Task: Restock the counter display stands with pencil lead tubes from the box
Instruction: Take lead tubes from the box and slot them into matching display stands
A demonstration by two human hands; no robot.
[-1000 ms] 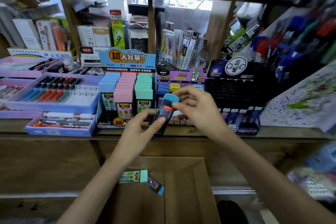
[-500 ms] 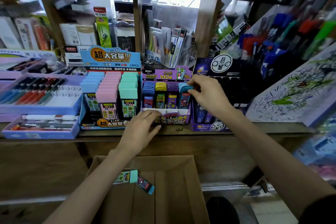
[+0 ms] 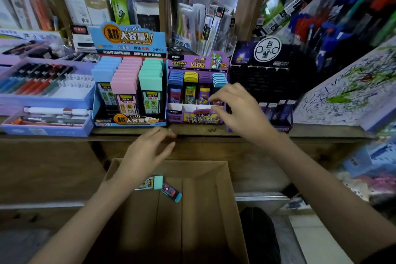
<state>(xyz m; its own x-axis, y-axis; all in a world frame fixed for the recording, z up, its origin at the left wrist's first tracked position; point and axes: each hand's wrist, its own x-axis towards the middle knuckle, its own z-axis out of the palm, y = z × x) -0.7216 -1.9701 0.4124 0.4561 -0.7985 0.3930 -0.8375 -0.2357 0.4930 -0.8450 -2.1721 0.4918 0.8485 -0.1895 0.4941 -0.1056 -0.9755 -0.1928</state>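
Cardboard box (image 3: 214, 210) lies under the left hand (image 3: 145, 156); the purple display stand (image 3: 197, 118) on the counter (image 3: 214, 133) stands just beyond the right hand (image 3: 242, 111), loose-fingered and seemingly empty. Relaxed and empty too, the left hovers over two lead tubes (image 3: 158, 182); fetching one is probably next

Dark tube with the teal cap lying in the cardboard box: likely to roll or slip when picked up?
The dark tube looks flat-sided and rigid, so it probably slides rather than rolls. Small, so likely light. It seems to touch the mint-capped tube on the cardboard box floor; a push may shift both.
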